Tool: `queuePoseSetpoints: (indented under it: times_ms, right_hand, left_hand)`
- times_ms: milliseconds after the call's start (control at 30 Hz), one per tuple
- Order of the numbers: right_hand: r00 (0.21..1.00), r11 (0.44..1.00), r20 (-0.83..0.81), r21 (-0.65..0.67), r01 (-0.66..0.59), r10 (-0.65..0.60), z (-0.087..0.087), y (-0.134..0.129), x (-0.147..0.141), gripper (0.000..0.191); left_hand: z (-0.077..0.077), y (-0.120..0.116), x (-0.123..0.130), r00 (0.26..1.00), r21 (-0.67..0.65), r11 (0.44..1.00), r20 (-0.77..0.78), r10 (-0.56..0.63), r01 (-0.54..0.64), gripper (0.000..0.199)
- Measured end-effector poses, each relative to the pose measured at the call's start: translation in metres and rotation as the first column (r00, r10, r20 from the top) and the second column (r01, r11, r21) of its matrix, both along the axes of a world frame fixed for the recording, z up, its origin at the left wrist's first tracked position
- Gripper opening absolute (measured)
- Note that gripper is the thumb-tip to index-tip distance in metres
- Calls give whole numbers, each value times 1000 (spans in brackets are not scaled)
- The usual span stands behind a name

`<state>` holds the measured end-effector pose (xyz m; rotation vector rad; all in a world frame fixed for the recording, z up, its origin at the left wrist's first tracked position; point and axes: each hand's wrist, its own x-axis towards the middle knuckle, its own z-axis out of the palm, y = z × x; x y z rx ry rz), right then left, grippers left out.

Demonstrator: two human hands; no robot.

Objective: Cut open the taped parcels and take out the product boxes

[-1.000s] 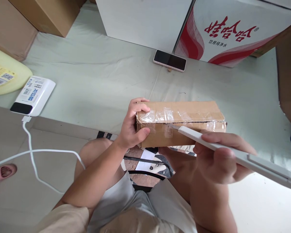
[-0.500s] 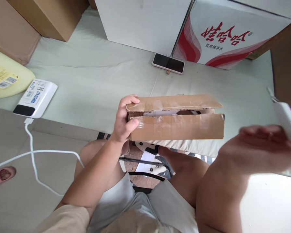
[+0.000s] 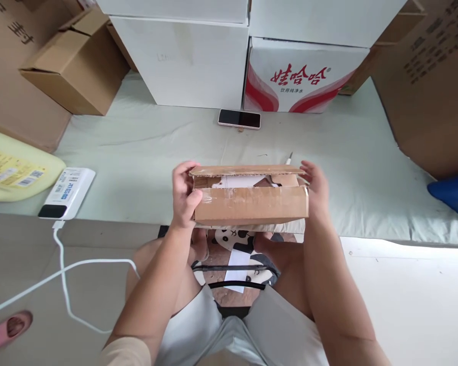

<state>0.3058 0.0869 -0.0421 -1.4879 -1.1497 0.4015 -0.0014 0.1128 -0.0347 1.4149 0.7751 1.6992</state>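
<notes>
A long, narrow cardboard box [image 3: 251, 204] sits at the front edge of the cloth-covered surface. Its long side faces me, and clear tape runs across it. Between its two long flaps is a gap, with something white [image 3: 238, 181] and dark showing inside. My left hand [image 3: 184, 195] grips the left end, thumb on the front and fingers behind. At the right end, my right hand [image 3: 316, 187] is closed around the corner, its fingertips by the upper flap. Just behind the box, a slim white tool with a pointed metal tip [image 3: 289, 158] shows; its lower part is hidden.
A phone [image 3: 239, 119] lies by the white cartons [image 3: 187, 66]. On the left are a white device [image 3: 70, 188] with a cable [image 3: 63, 272], a yellow bottle [image 3: 19, 170] and brown boxes [image 3: 87, 76]. A blue object [image 3: 452, 195] and a large carton [image 3: 438, 101] stand right.
My right hand, holding a slim white tool off to the right before, has come in to the box's right end. The left hand keeps its grip. The view has shifted.
</notes>
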Motion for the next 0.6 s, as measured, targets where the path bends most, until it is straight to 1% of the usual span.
queuePoseSetpoints:
  times_ms: [33,67,100,133,167,200,233,300,367,400,433,500,533,567,600]
  right_hand:
    - [998,997,-14,46,64,-63,8,-3,-4,27]
    - [991,986,-36,102,133,-130,16,-6,-7,23]
    - [982,969,-64,161,185,-177,24,-10,-11,17]
    - [978,956,-92,212,203,-188,30,-13,-14,11]
    - [979,950,-116,249,189,-165,35,-16,-18,9]
    - [985,952,-133,271,141,-108,39,-20,-22,14]
    - [989,953,-145,292,81,-40,41,-23,-25,20]
    - [986,939,-139,342,-42,95,45,-28,-32,30]
    - [974,906,-102,398,-145,201,47,-30,-37,36]
    - [966,886,-71,418,-199,250,48,-31,-38,38]
    - [955,866,-30,431,-255,296,49,-31,-39,40]
    - [920,828,87,410,-384,383,51,-31,-39,47]
    - [896,814,152,375,-444,418,52,-31,-38,50]
    - [867,802,216,330,-498,450,53,-32,-37,53]
    - [841,797,264,279,-535,472,52,-33,-37,55]
  left_hand:
    - [2,-1,3,996,6,999,90,31,-31,52]
    - [4,-1,6,983,14,996,162,84,-87,47]
    - [7,-2,7,968,18,987,201,151,-157,40]
    - [10,-3,8,957,19,975,197,214,-222,32]
    - [12,-3,9,952,21,963,158,261,-267,26]
    - [15,-4,8,953,27,957,99,285,-289,24]
    - [19,-5,8,959,30,959,38,282,-283,26]
    - [25,-8,5,975,44,977,-65,213,-211,24]
    - [31,-11,0,978,91,990,-172,119,-104,21]
    - [34,-12,-3,969,109,993,-240,58,-32,25]
    - [35,-12,-7,949,115,992,-316,-12,50,34]
    - [37,-13,-15,878,72,979,-457,-139,192,52]
    - [36,-13,-19,847,39,973,-500,-180,229,57]
    - [35,-13,-22,831,21,970,-520,-197,244,59]
    - [33,-12,-25,832,20,970,-518,-197,242,58]
